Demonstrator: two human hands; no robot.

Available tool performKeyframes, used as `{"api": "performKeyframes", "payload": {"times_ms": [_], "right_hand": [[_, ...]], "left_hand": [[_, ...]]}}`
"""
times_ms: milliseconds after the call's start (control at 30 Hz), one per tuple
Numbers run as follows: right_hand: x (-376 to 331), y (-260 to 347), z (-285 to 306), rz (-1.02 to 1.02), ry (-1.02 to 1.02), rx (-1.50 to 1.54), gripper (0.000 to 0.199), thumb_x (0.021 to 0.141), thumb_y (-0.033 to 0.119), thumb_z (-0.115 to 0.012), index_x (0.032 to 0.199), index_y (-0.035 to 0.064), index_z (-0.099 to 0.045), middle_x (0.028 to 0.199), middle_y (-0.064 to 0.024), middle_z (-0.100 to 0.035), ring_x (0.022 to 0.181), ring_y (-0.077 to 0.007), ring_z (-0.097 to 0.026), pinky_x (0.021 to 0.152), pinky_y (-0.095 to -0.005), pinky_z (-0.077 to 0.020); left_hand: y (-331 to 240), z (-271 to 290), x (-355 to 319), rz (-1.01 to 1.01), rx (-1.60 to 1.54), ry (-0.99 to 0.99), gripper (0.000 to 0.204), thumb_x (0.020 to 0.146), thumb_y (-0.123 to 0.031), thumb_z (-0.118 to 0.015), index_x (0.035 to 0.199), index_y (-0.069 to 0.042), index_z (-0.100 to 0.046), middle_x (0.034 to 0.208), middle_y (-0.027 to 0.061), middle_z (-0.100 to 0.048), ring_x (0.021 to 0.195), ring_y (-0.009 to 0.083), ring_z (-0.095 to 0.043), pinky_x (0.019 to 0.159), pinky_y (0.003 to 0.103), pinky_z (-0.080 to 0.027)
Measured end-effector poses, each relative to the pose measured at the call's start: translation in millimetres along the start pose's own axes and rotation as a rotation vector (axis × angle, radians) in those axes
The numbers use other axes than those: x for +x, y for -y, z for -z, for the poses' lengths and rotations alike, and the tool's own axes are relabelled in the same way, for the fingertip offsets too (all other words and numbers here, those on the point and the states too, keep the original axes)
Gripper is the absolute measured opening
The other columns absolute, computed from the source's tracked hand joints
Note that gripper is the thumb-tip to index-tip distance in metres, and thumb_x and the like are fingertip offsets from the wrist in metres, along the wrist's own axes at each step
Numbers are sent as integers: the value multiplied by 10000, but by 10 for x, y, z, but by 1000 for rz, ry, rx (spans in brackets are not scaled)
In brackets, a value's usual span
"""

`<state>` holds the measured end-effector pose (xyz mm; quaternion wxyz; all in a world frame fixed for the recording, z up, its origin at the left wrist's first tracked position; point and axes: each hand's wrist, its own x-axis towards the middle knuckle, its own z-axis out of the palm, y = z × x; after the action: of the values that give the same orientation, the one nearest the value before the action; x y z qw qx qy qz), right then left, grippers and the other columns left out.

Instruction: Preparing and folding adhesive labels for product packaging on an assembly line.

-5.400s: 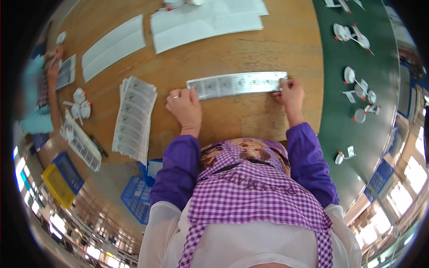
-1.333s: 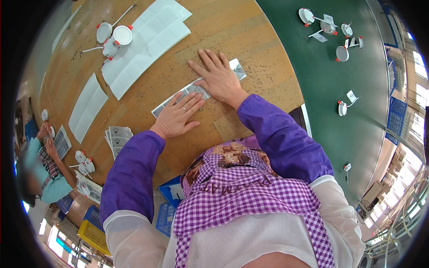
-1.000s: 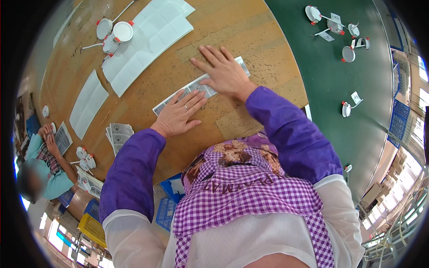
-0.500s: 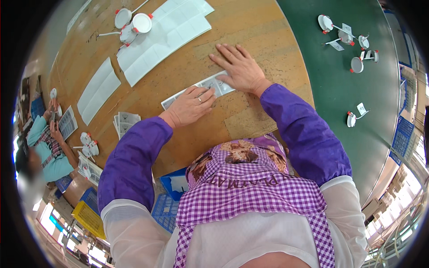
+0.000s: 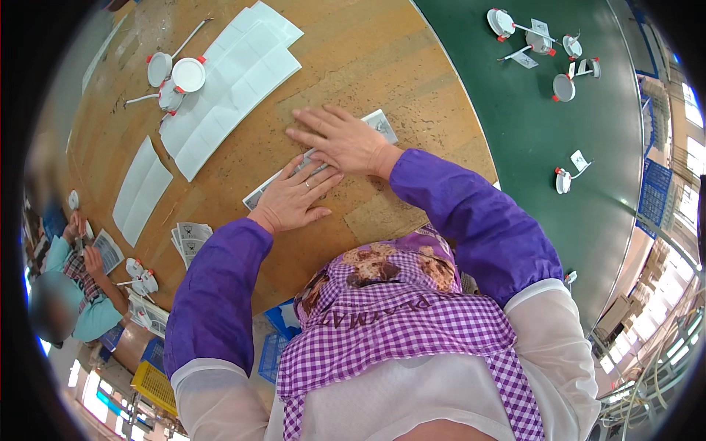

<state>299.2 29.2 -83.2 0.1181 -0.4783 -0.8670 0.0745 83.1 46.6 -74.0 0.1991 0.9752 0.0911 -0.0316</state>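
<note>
My left hand [image 5: 293, 197] lies flat with fingers spread on the left part of a narrow folded paper strip [image 5: 382, 126] printed in grey. My right hand [image 5: 353, 142] presses flat over the strip's middle, its fingers stretched out to the left and close above my left fingertips. The strip's right end shows beyond my right wrist, and its middle is hidden under both hands. Beside my left sleeve lies a small pile of folded printed leaflets [image 5: 193, 237]. Farther off, large white paper sheets [image 5: 243, 77] are stacked on the wooden table [image 5: 368, 59].
White round downlights [image 5: 189, 74] with red clips rest on the sheets' left side. A smaller sheet [image 5: 142, 192] lies nearby. On the right, a green conveyor belt [image 5: 515, 140] carries several downlights [image 5: 564, 87]. At far left a person [image 5: 92, 301] works; a yellow basket [image 5: 153, 388] stands below.
My right hand has slid left along the strip to my left hand, uncovering the strip's right end. My left fingers have spread flatter. The whole view has shifted somewhat.
</note>
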Motion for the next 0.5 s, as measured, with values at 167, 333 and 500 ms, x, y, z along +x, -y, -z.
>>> {"api": "performKeyframes", "payload": {"times_ms": [167, 333, 500], "right_hand": [[80, -95, 86, 98, 1, 190, 648, 888, 522, -457, 1426, 182, -332, 1495, -80, -282, 1359, -234, -293, 1113, -427, -232], [-30, -483, 321, -23, 80, -35, 682, 869, 536, -468, 1453, 235, -287, 1516, -71, -244, 1390, -227, -236, 1122, -459, -197], [137, 85, 280, -68, 76, -89, 692, 858, 520, -489, 1453, 229, -287, 1510, -88, -251, 1386, -248, -240, 1124, -457, -188]], "left_hand": [[-33, 103, -100, 58, 0, 48, 668, 856, -517, -504, 1421, -187, -369, 1459, -2, -365, 1369, 209, -284, 1131, 451, -175], [9, 118, -36, 17, -56, -12, 664, 851, -483, -540, 1422, -191, -364, 1480, -14, -334, 1383, 192, -261, 1132, 442, -175], [-3, 125, -101, 6, -109, -81, 649, 847, -463, -558, 1407, -185, -383, 1481, -2, -327, 1383, 188, -254, 1133, 440, -180]]}}
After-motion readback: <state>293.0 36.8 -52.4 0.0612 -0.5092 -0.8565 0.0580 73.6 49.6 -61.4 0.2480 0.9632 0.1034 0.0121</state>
